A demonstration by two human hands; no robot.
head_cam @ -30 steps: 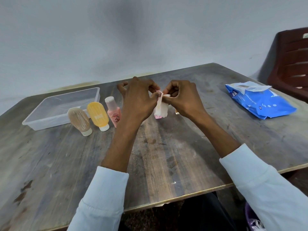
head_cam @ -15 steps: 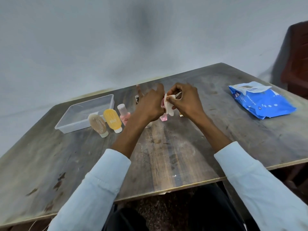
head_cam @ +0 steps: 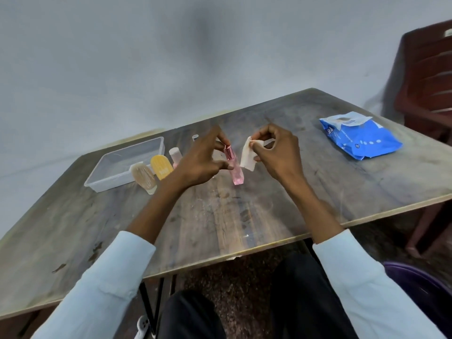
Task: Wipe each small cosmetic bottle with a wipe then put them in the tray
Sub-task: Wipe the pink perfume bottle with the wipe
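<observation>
My left hand (head_cam: pixel 200 160) pinches a slim pink bottle (head_cam: pixel 236 173) near its metallic pink cap and holds it upright over the table. Just to its right, my right hand (head_cam: pixel 276 152) pinches a folded white wipe (head_cam: pixel 247 156), a small gap apart from the bottle. A clear plastic tray (head_cam: pixel 117 167) lies at the left with nothing in it. In front of it lie a beige tube (head_cam: pixel 144 176), a yellow tube (head_cam: pixel 161 166) and a pink bottle with a white cap (head_cam: pixel 175 154), partly hidden by my left hand.
A blue pack of wipes (head_cam: pixel 359 137) lies at the right of the wooden table (head_cam: pixel 220 216). A small dark-topped bottle (head_cam: pixel 195 137) peeks out behind my left hand. A dark red chair (head_cam: pixel 428 77) stands at the far right, close to the wall.
My hands have drawn apart: the wipe, which was wrapped against the pink bottle, has come off it to the right. The whole bottle now shows in my left hand.
</observation>
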